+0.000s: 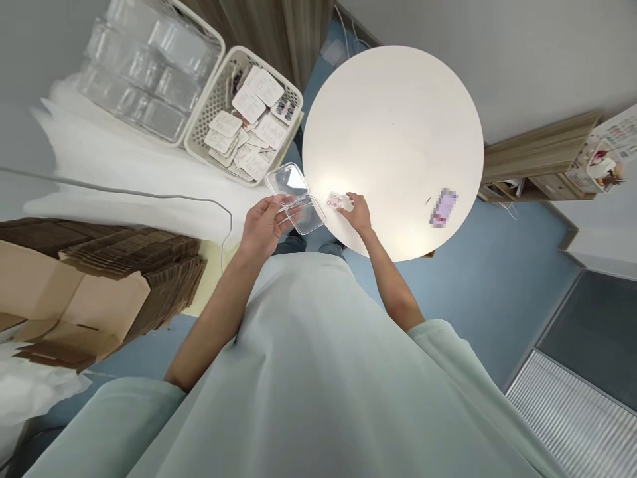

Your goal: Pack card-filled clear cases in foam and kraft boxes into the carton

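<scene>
My left hand [263, 228] grips a clear plastic hinged box [307, 216] whose lid is swung up, left of the round table. Inside the box I make out nothing. Between the thumb and fingers of my right hand [358, 212] is a small white card with pinkish pieces on it [335, 200], at the near left edge of the white round table [393, 153]. The pieces look like press-on nails, though they are small in view.
A perforated basket [212, 113] of white cards stands at the upper left, beside another basket holding clear boxes [164, 123]. Flattened cardboard boxes [134, 255] are stacked at left. A pixelated purple object [444, 207] lies on the table's right. A grey cable [149, 194] crosses the white sheet.
</scene>
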The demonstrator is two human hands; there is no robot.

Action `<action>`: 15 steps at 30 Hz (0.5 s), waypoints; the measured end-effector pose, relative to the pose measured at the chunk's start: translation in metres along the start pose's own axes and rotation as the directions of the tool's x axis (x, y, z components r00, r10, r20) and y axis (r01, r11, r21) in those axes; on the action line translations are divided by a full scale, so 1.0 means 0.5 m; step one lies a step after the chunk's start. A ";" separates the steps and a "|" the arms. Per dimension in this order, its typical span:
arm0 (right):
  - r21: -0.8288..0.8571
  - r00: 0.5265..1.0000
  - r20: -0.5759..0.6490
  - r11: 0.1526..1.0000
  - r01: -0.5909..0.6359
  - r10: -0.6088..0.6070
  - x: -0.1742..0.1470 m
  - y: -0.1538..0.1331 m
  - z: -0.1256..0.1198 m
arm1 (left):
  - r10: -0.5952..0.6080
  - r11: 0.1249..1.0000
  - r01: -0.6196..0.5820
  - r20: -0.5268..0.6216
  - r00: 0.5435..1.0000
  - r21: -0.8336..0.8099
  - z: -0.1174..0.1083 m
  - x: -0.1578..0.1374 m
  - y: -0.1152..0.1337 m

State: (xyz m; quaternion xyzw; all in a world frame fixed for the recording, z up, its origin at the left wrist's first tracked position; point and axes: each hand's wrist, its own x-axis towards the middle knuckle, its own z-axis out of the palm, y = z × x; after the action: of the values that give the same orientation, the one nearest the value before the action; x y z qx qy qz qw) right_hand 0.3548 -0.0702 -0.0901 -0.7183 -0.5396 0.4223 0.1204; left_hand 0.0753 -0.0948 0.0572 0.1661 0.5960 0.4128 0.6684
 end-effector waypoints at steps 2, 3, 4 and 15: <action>-0.140 1.000 0.013 0.990 0.008 -0.006 0.029 0.004 0.016 | -0.001 1.000 0.001 -0.025 1.000 0.002 -0.018 -0.008 0.000; -0.196 1.000 0.018 0.980 0.018 -0.015 0.039 0.005 0.021 | 0.001 1.000 -0.001 -0.034 0.999 -0.001 -0.026 -0.010 -0.001; -0.242 0.999 0.024 0.970 0.030 -0.025 0.046 0.005 0.025 | 0.005 1.000 -0.005 -0.042 0.999 -0.005 -0.034 -0.011 -0.002; -0.253 0.999 0.029 0.967 0.030 -0.024 0.006 0.041 0.026 | -0.001 1.000 0.000 -0.005 1.000 -0.016 -0.023 0.003 -0.003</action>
State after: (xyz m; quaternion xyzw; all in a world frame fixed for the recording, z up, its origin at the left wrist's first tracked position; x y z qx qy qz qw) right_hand 0.3591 -0.0791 -0.1123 -0.7149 -0.6005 0.3572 0.0266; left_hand 0.0650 -0.0978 0.0523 0.1594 0.5945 0.4179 0.6682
